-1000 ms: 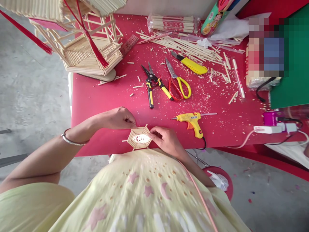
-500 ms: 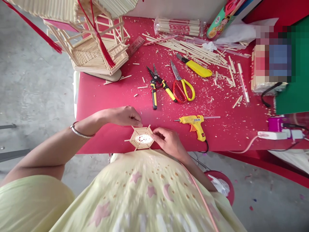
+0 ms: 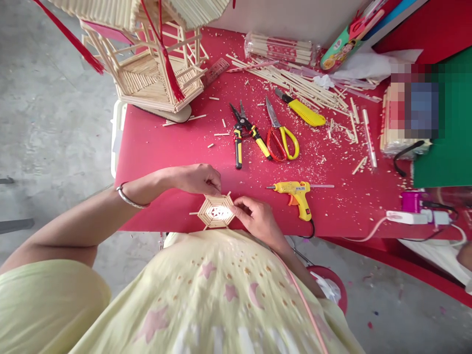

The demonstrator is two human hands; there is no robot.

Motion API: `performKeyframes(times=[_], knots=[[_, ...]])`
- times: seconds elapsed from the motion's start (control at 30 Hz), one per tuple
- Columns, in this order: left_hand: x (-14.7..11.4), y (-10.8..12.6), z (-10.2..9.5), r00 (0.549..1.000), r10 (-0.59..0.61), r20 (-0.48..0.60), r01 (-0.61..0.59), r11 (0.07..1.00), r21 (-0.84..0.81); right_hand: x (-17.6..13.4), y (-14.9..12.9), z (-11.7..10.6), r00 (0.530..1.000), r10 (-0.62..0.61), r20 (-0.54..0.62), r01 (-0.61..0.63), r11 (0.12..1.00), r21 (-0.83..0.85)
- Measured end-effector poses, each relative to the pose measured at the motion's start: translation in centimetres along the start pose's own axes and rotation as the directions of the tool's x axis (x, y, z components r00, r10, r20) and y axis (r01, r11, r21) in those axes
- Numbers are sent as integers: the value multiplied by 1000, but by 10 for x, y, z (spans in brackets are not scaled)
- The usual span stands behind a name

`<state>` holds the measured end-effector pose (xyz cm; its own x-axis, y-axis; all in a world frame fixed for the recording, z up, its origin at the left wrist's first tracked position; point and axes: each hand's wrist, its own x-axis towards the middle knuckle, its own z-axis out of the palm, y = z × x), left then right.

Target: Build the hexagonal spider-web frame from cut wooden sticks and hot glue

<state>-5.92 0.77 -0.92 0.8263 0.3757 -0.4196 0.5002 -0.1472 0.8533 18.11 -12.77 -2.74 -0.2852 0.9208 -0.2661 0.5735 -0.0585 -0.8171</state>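
A small hexagonal web of thin wooden sticks point(image 3: 206, 219) lies at the table's front edge, with a few stick ends jutting past its rim. My right hand point(image 3: 255, 216) pinches its right corner between thumb and fingers. Over its upper edge, my left hand point(image 3: 201, 179) is closed, fingertips pointing down close to the top sticks. Whatever those fingers hold is hidden or too small to make out. To the right of my hands rests a yellow glue gun point(image 3: 293, 188) on its side, a clear glue stick poking from its back.
Pliers point(image 3: 239, 132), scissors point(image 3: 275, 125) and a yellow utility knife point(image 3: 306, 112) lie beyond my hands. A stick-built pavilion point(image 3: 158, 93) with red tassels stands at back left. Loose sticks point(image 3: 295, 83) and shavings cover the back. A white power strip point(image 3: 405, 217) sits at right.
My left hand has shifted slightly right along the hexagon's upper edge. My right hand keeps its pinch on the corner. The whole view has turned a little.
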Motion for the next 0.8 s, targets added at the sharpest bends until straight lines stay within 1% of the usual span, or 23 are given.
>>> performKeyframes(times=[0.13, 0.33, 0.67, 0.8], knots=[[0, 0, 2, 1000, -29, -6, 28, 999, -22, -1, 0, 2, 1000, -6, -18, 6, 1000, -18], [-1, -2, 4, 999, 18, -38, -21, 997, -74, -1, -1, 2, 1000, -9, -22, 8, 1000, -21], [0, -3, 5, 1000, 2, -27, -2, 1000, -27, -1, 0, 2, 1000, -2, -20, 1, 1000, -20], [0, -3, 6, 998, 40, -48, -41, 999, -15, -1, 0, 2, 1000, 2, -22, -2, 1000, -18]])
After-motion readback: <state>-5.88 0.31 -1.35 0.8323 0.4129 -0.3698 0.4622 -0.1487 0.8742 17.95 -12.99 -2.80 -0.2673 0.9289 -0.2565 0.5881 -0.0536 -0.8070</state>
